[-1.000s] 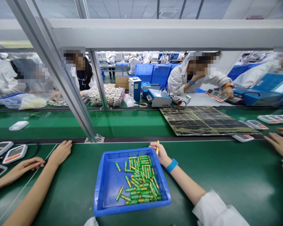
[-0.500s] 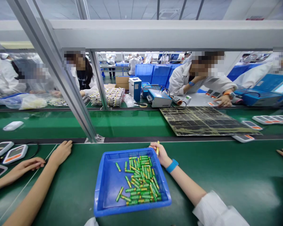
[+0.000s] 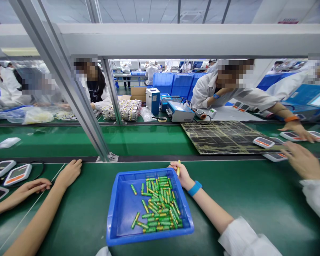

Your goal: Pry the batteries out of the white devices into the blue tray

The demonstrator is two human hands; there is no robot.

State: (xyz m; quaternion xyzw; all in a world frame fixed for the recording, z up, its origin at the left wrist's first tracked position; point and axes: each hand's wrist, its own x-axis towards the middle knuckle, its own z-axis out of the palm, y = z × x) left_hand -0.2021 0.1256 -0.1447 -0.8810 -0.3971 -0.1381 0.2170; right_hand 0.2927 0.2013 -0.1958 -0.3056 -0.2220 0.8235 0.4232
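Note:
A blue tray (image 3: 113, 202) stands on the green bench, with many green and gold batteries (image 3: 160, 204) lying loose in it, mostly on its right side. At the tray's far right corner, my right hand (image 3: 181, 174) is closed round a thin yellow stick-like object (image 3: 178, 168); a blue band circles that wrist. My left hand (image 3: 70, 173) lies on the bench near its far edge, left of the tray, fingers slightly bent and side by side; whether anything is under them is hidden.
Another person's hand (image 3: 38, 185) is close beside my left forearm. White devices (image 3: 18, 175) lie at far left. Beyond the bench edge are a metal post (image 3: 77, 89), a dark scratched board (image 3: 229, 137) and a person's reaching hand (image 3: 300, 129). Another hand (image 3: 305, 160) reaches in from the right.
The person opposite has stretched an arm to the right over the devices. A hand at right has moved in toward the board, where a device now lies. The white object at left shifted left. My hands stayed still.

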